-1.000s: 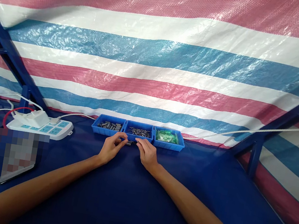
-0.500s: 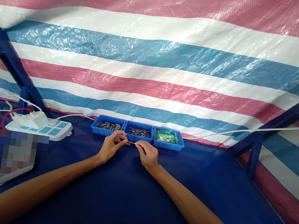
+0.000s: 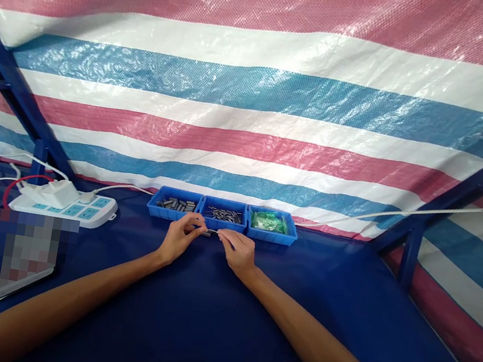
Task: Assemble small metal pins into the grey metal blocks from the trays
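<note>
My right hand [image 3: 237, 250] has its grip pinching a thin metal pin [image 3: 213, 231]. The pin lies sideways between my hands, pointing at my left hand [image 3: 180, 238]. I cannot tell if that grip is pinching too.

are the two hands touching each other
Apart: the head view shows a gap between the left hand and the right hand, with a thin piece between them.

Glossy striped sheeting [image 3: 256, 88] (red, white and blue) behind a dark blue table [image 3: 344, 283]
</note>
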The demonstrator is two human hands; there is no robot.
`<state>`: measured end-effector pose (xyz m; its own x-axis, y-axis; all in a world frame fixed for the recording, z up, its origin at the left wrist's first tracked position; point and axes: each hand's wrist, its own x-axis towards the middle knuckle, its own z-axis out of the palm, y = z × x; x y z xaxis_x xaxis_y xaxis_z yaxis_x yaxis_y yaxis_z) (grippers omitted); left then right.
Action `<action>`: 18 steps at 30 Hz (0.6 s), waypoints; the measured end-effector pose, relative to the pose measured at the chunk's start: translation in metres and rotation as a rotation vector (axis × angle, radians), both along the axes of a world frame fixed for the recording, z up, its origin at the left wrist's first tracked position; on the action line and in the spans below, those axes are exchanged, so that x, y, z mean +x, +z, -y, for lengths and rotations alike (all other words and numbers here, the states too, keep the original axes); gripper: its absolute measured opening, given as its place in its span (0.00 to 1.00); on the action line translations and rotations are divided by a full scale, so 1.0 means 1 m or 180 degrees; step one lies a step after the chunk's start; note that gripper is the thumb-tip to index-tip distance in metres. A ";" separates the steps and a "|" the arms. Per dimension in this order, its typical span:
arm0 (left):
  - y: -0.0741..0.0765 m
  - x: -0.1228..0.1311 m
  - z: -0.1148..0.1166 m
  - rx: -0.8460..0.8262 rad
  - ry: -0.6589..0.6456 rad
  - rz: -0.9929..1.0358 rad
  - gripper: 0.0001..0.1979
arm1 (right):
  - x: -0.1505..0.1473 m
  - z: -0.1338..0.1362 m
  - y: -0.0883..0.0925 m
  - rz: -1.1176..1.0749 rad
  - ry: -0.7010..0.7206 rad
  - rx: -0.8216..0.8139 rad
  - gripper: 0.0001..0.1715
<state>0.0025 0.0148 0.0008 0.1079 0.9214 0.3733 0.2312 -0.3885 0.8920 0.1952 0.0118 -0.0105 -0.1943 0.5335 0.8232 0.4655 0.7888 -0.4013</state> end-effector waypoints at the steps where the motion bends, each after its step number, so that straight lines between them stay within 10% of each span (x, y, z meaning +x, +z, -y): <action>1: 0.000 0.000 0.000 0.0025 0.0000 -0.0006 0.15 | 0.000 0.000 -0.001 0.0012 0.0012 0.0016 0.12; 18: 0.002 0.001 0.001 0.0046 -0.0006 -0.0004 0.14 | 0.002 -0.004 -0.004 0.0182 0.0383 0.0109 0.14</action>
